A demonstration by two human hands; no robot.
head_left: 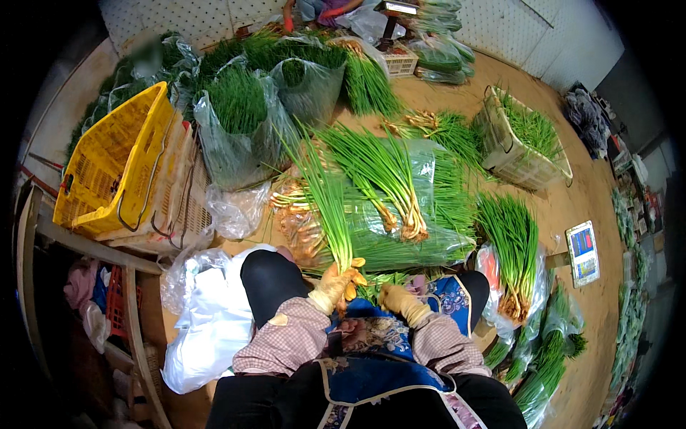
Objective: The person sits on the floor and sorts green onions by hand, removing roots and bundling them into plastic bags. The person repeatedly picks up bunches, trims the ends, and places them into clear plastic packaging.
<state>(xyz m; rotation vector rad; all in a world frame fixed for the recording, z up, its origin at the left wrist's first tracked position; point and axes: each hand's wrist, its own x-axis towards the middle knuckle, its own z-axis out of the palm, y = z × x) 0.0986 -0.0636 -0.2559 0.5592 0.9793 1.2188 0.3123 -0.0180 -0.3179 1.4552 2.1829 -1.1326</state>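
My left hand point(330, 286), in a pale yellowish glove, is closed around the lower stems of a bunch of scallions point(325, 207). Their green tops point up and away, and the yellowed root ends hang over my lap. To its right my gloved right hand point(404, 303) is curled beside some loose green trimmings point(381, 283); whatever its fingers grip is hidden. In front of my knees lies a large clear plastic bag point(429, 239) full of scallions, with a loose bunch of scallions point(411, 214) on top, roots toward me.
A yellow crate point(118, 164) and clear bags of greens point(239, 154) stand at the left. White plastic bags point(207, 322) lie by my left knee. On the right are a scallion bunch point(511, 250), a display panel point(583, 253) and a white crate point(525, 171). Another person point(332, 11) sits at the back.
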